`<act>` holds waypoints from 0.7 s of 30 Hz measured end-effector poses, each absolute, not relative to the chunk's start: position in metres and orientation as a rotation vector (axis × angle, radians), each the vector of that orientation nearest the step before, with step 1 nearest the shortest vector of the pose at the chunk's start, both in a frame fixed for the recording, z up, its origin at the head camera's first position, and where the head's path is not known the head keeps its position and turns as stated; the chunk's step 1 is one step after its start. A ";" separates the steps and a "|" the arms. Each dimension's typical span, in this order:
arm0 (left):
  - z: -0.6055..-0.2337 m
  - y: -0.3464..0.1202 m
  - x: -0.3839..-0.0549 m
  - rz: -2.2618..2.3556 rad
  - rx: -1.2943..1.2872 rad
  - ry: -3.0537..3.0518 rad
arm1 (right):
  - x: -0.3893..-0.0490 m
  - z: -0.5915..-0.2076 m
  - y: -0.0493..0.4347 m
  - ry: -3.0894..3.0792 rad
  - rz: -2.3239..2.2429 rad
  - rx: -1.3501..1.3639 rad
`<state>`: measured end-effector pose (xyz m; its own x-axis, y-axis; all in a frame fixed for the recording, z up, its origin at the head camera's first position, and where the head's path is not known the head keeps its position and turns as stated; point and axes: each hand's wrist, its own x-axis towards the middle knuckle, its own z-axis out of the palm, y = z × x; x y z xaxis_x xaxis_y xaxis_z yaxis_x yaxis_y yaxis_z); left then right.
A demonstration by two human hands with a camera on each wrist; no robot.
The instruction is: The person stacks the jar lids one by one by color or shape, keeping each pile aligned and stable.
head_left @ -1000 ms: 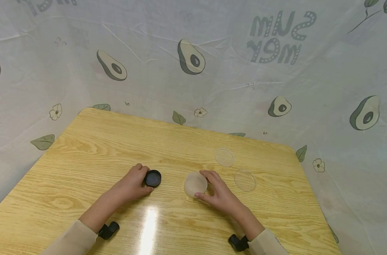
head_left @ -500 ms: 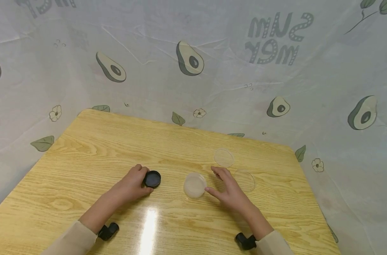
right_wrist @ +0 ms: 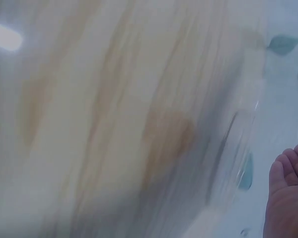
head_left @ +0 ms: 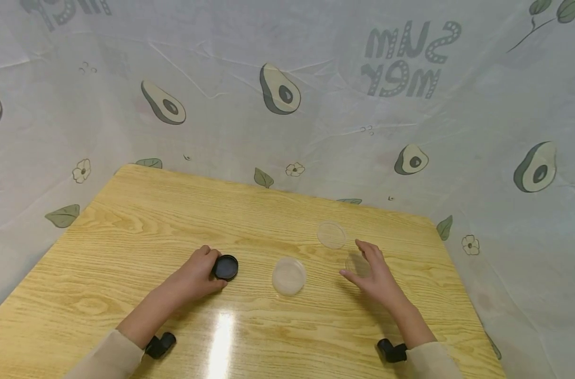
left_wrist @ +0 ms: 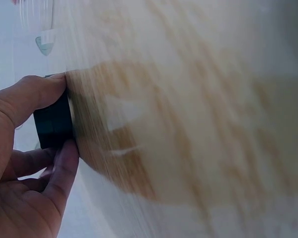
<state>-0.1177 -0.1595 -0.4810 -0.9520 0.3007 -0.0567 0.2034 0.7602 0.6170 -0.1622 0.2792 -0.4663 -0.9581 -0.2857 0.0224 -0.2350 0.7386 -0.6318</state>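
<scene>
My left hand [head_left: 199, 271] pinches a black shallow round container [head_left: 226, 268] by its side, low at the wooden table [head_left: 174, 210]. In the left wrist view, the thumb and fingers [left_wrist: 65, 163] grip the black container [left_wrist: 54, 119] from opposite sides. A clear round dish [head_left: 289, 276] lies on the table between the hands. My right hand [head_left: 377, 276] is over a second clear disc [head_left: 354, 263], partly hidden by it, with thumb and fingers spread apart. In the right wrist view the hand [right_wrist: 290, 198] shows at the lower right edge.
A third clear disc [head_left: 331, 235] lies farther back on the table, behind the right hand. A pale curtain [head_left: 221, 105] printed with avocados hangs behind the table. Black wrist devices [head_left: 160, 345] sit near both sleeves.
My right hand has let go of the clear dish in the middle and moved right, to over the second clear disc. The left hand keeps its grip on the black container.
</scene>
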 end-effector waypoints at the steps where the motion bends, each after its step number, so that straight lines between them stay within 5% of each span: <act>1: -0.481 -0.160 -0.118 0.955 0.407 2.805 | -0.163 -0.466 0.284 2.862 -1.012 -0.414; 21: -0.481 -0.160 -0.116 0.966 0.414 2.805 | -0.164 -0.486 0.330 2.819 -0.938 -0.305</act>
<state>-0.1163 -0.1597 -0.4813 -0.9514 0.3042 -0.0480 0.2102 0.7554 0.6207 -0.1641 0.3303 -0.4859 -0.9672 -0.2403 -0.0820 -0.1432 0.7830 -0.6053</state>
